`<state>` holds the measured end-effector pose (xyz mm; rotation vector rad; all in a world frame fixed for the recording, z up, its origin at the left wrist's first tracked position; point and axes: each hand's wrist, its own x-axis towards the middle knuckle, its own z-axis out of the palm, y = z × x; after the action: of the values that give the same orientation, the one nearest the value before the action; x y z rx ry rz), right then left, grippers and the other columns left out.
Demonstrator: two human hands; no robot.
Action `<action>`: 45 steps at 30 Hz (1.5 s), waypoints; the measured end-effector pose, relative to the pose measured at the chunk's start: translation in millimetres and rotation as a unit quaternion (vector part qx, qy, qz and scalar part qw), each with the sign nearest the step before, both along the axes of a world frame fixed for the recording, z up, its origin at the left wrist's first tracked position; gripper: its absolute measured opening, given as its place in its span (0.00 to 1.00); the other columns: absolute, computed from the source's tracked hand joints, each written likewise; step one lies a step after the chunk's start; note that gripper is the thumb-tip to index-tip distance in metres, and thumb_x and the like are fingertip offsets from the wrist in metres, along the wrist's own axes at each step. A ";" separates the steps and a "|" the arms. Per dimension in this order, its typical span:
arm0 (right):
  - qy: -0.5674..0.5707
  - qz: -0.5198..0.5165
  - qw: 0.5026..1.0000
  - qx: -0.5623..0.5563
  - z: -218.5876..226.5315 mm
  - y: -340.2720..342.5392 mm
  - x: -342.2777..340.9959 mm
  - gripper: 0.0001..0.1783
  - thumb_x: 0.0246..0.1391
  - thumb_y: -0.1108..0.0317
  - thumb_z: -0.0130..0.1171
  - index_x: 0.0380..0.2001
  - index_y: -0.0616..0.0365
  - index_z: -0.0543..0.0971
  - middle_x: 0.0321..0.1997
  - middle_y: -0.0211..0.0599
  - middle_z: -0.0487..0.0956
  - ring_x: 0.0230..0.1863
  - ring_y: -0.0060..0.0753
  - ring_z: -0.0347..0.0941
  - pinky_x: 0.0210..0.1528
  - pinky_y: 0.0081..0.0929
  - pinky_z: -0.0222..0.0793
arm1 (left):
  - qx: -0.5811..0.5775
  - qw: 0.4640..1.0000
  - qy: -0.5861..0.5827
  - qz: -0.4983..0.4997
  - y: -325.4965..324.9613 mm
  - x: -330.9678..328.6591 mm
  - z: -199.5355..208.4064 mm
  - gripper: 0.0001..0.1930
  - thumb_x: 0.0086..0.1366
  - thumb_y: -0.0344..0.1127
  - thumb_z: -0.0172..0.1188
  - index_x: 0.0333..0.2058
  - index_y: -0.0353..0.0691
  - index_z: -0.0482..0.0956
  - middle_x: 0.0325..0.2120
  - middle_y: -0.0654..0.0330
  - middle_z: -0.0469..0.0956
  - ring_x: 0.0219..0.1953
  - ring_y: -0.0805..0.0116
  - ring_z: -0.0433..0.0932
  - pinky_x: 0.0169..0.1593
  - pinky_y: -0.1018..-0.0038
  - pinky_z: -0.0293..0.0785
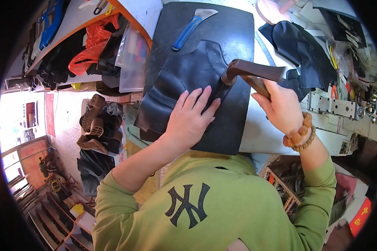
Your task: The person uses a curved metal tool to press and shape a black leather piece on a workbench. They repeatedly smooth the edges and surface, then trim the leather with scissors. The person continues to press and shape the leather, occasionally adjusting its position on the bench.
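Note:
A stitched black leather piece [169, 77], perhaps a boot upper, lies over a black board [234, 33] at the front of me. My left hand [188, 119] rests on the leather with its fingers spread, flat against the surface. To the right, my right hand [282, 111] grips the wooden handle of a hammer [257, 70]. The dark hammer head is over the leather's right edge; its far end is smeared by motion. Whether the head touches the leather I cannot tell. Beyond the leather lies a curved-blade knife [187, 34] with a blue handle.
More black leather pieces [299, 50] lie at the right, beside a clear ruler [264, 48]. Metal machine parts [335, 104] sit farther right. An orange-edged shelf [132, 16] on the left holds a red plastic bag [90, 50]. Chunky-soled shoes [94, 129] are piled below it.

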<state>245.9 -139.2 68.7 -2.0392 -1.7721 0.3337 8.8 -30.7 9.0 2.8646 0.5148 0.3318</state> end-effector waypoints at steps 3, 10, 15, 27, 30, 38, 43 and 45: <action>0.133 -0.045 0.976 0.166 -1.4 -1.4 -15.3 0.18 0.55 0.66 0.63 0.47 0.62 0.75 0.30 0.51 0.79 0.29 0.56 0.76 0.29 0.41 0.70 | 0.023 1.000 -0.013 0.002 -5.2 1.2 -3.2 0.24 0.56 0.35 0.60 0.54 0.43 0.76 0.54 0.50 0.70 0.53 0.54 0.68 0.56 0.58 0.66; -0.002 -0.004 1.000 -0.014 -5.1 -3.8 -8.5 0.13 0.57 0.62 0.62 0.41 0.58 0.75 0.24 0.49 0.78 0.24 0.56 0.75 0.25 0.44 0.70 | 0.032 0.999 -0.042 0.008 -7.7 -0.1 -8.5 0.25 0.56 0.33 0.54 0.55 0.40 0.75 0.52 0.50 0.70 0.52 0.55 0.67 0.56 0.59 0.65; 0.066 -0.041 0.992 0.097 1.1 -7.3 -21.6 0.11 0.56 0.65 0.62 0.40 0.59 0.79 0.28 0.47 0.79 0.26 0.54 0.76 0.27 0.41 0.71 | 0.036 0.998 -0.051 0.019 -8.4 -0.1 -12.6 0.24 0.56 0.33 0.54 0.54 0.40 0.76 0.51 0.50 0.71 0.51 0.55 0.68 0.56 0.59 0.65; 0.063 -0.012 0.996 0.057 -1.8 -20.3 -38.8 0.12 0.56 0.65 0.62 0.42 0.57 0.79 0.24 0.44 0.78 0.21 0.48 0.74 0.23 0.38 0.69 | -0.067 0.998 0.000 -0.018 -1.0 -24.9 7.8 0.26 0.55 0.40 0.66 0.51 0.35 0.75 0.59 0.49 0.67 0.61 0.56 0.66 0.64 0.57 0.61; 0.024 0.001 0.999 0.045 -2.0 -16.6 -44.1 0.10 0.57 0.66 0.61 0.40 0.57 0.80 0.21 0.44 0.78 0.20 0.48 0.74 0.22 0.37 0.69 | -0.036 0.999 0.022 0.014 -3.6 -28.0 12.3 0.30 0.53 0.43 0.67 0.56 0.45 0.74 0.58 0.52 0.67 0.59 0.54 0.65 0.63 0.52 0.59; 0.129 -0.019 0.990 0.060 6.1 -27.1 -58.5 0.06 0.54 0.72 0.62 0.37 0.57 0.79 0.26 0.40 0.78 0.23 0.46 0.76 0.23 0.32 0.68 | -0.027 0.999 0.006 0.018 -8.9 -30.9 9.4 0.35 0.49 0.43 0.69 0.57 0.40 0.72 0.55 0.52 0.68 0.55 0.52 0.67 0.59 0.56 0.63; 0.024 0.009 0.998 -0.057 2.1 -28.2 -60.1 0.08 0.50 0.70 0.64 0.34 0.57 0.77 0.26 0.38 0.78 0.23 0.46 0.76 0.23 0.34 0.69 | 0.003 0.998 0.042 -0.048 2.4 -44.1 13.3 0.29 0.52 0.33 0.65 0.55 0.34 0.71 0.60 0.49 0.67 0.61 0.56 0.67 0.64 0.59 0.61; 0.005 0.007 0.997 -0.075 8.0 -31.8 -55.1 0.09 0.48 0.72 0.64 0.34 0.57 0.77 0.28 0.37 0.78 0.24 0.45 0.76 0.23 0.33 0.69 | 0.025 0.997 0.054 -0.052 3.4 -46.0 14.6 0.26 0.56 0.32 0.57 0.55 0.33 0.71 0.60 0.49 0.67 0.62 0.56 0.66 0.64 0.53 0.59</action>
<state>190.8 -171.0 76.7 -2.1237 -1.8055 0.4931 -37.2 -27.3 23.7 2.9568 0.3784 0.1741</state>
